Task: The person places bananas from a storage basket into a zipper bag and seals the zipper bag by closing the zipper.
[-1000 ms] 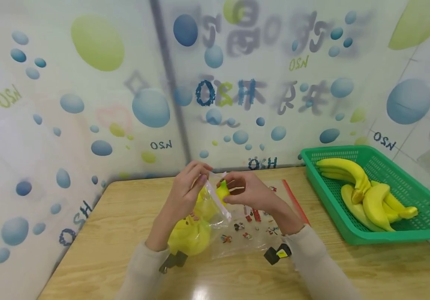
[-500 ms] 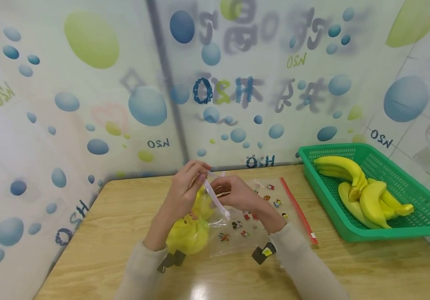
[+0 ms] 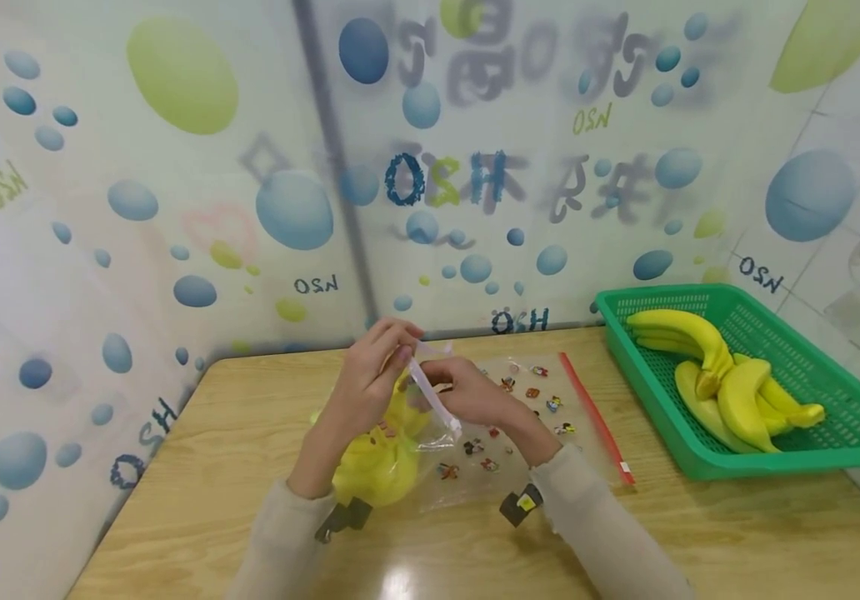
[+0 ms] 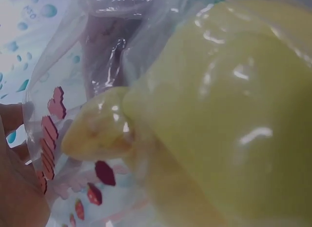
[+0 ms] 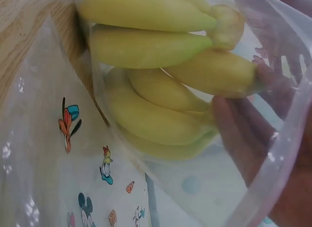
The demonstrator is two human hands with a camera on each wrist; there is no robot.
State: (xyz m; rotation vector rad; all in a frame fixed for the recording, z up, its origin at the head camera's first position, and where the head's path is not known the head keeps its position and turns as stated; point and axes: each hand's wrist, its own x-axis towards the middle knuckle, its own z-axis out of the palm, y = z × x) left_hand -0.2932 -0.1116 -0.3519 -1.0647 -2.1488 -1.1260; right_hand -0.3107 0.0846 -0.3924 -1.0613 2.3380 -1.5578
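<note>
Pale wooden table (image 3: pixel 197 483) spreads beneath a clear bag (image 3: pixel 435 400) whose rim the left hand (image 3: pixel 367 379) pinches. Bananas (image 5: pixel 148 47) inside lie lengthwise, ends toward the nearer right hand (image 3: pixel 472 393), its fingers parted; whether they grip, I cannot tell.

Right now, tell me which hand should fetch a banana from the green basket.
Probably the right hand, once it leaves the bag: it is plainly nearer the green basket, while the left hand pinches the bag's edge.

Head and close wrist views share the bag (image 3: pixel 433 398)
</note>
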